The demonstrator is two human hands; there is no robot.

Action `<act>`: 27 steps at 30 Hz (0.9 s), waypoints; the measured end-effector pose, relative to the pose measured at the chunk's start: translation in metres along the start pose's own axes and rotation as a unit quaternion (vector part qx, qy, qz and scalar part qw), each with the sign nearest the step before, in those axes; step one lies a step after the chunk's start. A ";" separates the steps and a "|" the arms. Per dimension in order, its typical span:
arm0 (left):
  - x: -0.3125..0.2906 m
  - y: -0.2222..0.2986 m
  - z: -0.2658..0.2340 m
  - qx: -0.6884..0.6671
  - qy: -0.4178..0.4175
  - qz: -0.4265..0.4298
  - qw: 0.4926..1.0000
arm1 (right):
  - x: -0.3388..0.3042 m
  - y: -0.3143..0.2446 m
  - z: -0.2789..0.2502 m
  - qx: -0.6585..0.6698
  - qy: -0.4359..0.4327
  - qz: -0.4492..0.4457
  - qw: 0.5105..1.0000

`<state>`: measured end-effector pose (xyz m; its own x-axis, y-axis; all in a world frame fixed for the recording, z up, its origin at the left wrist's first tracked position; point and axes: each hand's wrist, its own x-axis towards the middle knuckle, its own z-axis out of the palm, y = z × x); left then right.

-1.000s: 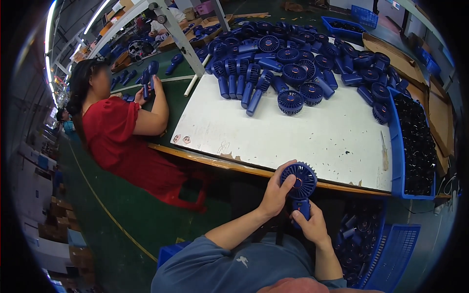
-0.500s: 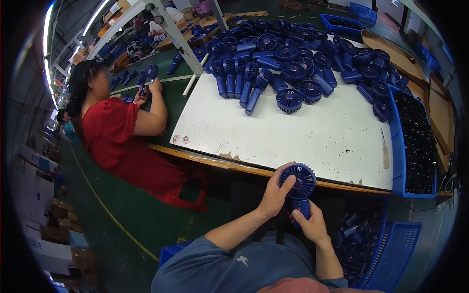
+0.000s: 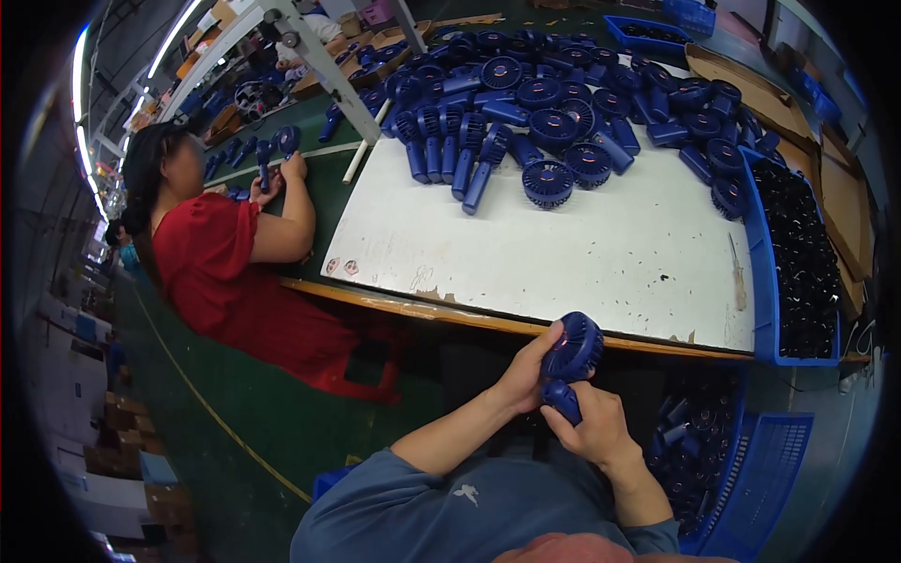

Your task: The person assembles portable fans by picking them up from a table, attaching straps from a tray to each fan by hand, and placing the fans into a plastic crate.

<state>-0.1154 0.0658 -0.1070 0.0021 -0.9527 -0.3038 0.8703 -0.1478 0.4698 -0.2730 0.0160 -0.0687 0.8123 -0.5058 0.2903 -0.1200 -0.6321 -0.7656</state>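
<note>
smooth plastic handheld fan, chipped smooth tabletop, matt brown cardboard, matt cloth shirt

This place looks like a factory workshop: many similar blue handheld fans lie heaped on a white worktable, a blue crate is full of small black parts, and a co-worker (dressed in red) holds such fans too.

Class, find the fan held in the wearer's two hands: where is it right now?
In the head view, the fan is right of centre, between the left hand and right hand, seen against the near edge of the white table.
</note>
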 end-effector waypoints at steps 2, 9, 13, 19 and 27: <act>-0.003 0.000 0.002 -0.047 -0.128 -0.001 0.991 | 0.004 0.000 -0.011 -0.016 -0.031 0.020 0.999; 0.002 -0.011 0.028 0.191 -0.154 -0.029 0.969 | 0.026 0.001 -0.093 -0.041 -0.268 0.113 0.956; -0.008 -0.004 0.013 0.071 -0.139 0.026 0.987 | 0.024 0.015 -0.167 -0.102 -0.131 0.146 0.975; -0.003 0.006 0.028 0.030 -0.200 0.088 0.975 | 0.015 0.094 -0.284 -0.253 0.252 0.207 0.911; -0.005 0.003 0.022 0.071 -0.177 0.047 0.981 | 0.030 0.167 -0.295 -0.444 0.173 0.154 0.865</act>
<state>-0.1237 0.0642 -0.0864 -0.1146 -0.9926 0.0413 0.7972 -0.0671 0.5999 -0.4373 -0.2782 -0.0187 0.4633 -0.7788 0.4228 -0.8166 -0.5606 -0.1378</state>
